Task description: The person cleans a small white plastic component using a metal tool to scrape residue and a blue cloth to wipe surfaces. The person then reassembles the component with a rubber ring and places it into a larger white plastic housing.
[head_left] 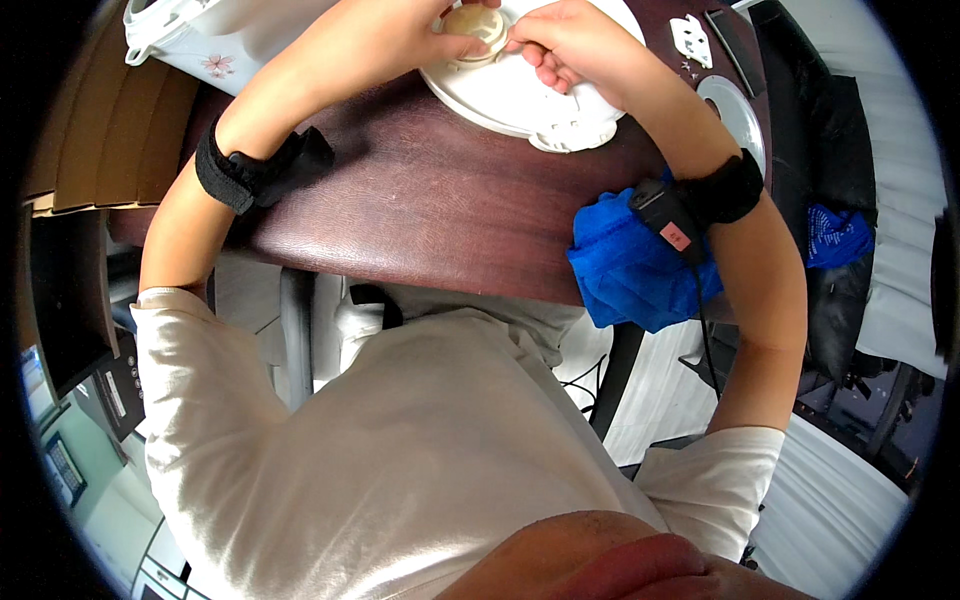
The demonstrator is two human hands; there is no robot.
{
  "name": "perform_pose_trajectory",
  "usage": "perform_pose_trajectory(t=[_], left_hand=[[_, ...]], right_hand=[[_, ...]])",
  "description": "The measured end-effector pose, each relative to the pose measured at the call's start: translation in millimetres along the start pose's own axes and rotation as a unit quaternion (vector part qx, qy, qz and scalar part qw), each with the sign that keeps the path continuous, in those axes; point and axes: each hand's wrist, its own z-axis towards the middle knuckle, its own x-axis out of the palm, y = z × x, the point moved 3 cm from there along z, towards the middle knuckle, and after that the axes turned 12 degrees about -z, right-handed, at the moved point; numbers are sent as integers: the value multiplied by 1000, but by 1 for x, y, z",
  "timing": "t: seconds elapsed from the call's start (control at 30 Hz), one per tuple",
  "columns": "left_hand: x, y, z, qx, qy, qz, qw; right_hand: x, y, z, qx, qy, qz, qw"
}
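Observation:
At the top of the view, my left hand (425,40) grips a round cream plastic piece (478,30) above a large white round plastic part (480,100). My right hand (565,50) has its thumb and forefinger pinched at the piece’s right edge, the other fingers curled; whether a small item is between them is too small to tell. The white part has a scalloped tab at its front edge and lies on the dark red-brown tabletop (400,200).
A white container (200,40) with a flower print and stacked cardboard (120,140) stand left. Right are a white bracket (690,40), small bits, a dark bar (735,55), a round plate (740,115), blue cloth (620,260) and black seating (840,140).

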Motion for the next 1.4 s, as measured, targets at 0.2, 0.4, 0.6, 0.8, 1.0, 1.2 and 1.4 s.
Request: perform_pose_trajectory(t=[0.2, 0.4, 0.6, 0.8, 1.0, 1.2, 1.4], left_hand=[[16, 26, 0, 60, 6, -9, 998], [16, 32, -3, 44, 17, -26, 999], [14, 24, -2, 38, 25, -7, 999], [15, 15, -19, 53, 36, 24, 998], [16, -2, -43, 7, 49, -9, 999], [22, -7, -64, 20, 48, 13, 999], [25, -1, -73, 0, 47, 3, 999]], right_hand=[[-3, 3, -10, -19, 15, -64, 998], [-56, 27, -33, -158, -375, -422, 810], [-87, -44, -5, -75, -239, -389, 887], [-60, -23, -25, -94, -189, -382, 900], [-43, -52, -37, -109, -193, -458, 861], [-34, -42, -67, -105, -191, -451, 866], [-10, 42, -89, -41, -231, -534, 812]])
